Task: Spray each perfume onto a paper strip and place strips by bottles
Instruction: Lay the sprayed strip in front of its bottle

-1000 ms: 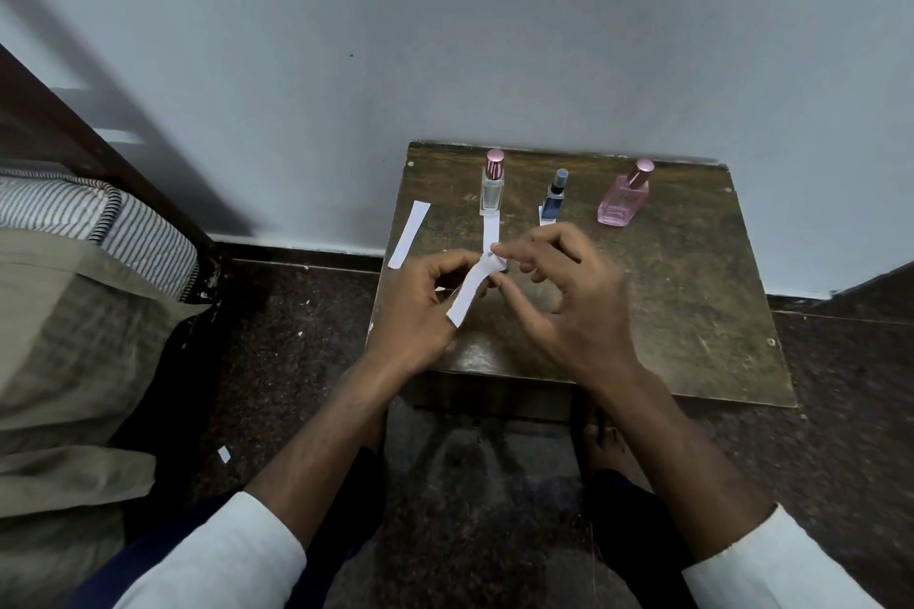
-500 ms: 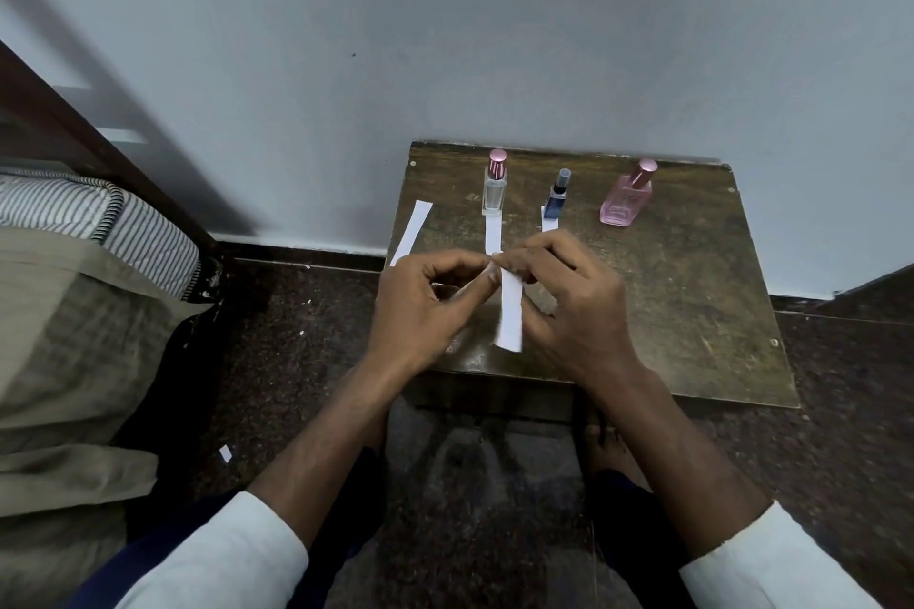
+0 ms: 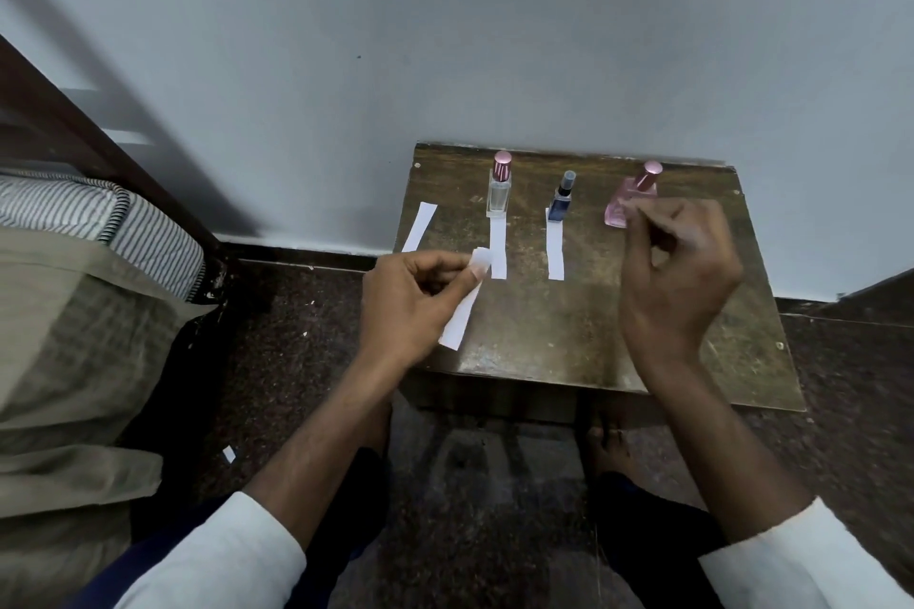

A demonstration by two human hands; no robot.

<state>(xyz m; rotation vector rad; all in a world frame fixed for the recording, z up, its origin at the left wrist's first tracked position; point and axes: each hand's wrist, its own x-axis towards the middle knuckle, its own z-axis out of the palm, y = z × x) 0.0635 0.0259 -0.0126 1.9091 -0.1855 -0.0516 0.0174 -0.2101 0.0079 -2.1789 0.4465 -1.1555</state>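
1. Fingers of the left hand are pinching a paper strip over the table's near-left edge.
2. Right hand, loosely curled and holding nothing, is nearing the pink bottle; it should be gripping the body, nozzle facing the strip.

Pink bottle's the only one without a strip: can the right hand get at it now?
Probably yes: the right hand holds nothing and hovers right beside the pink bottle, with nothing between them.
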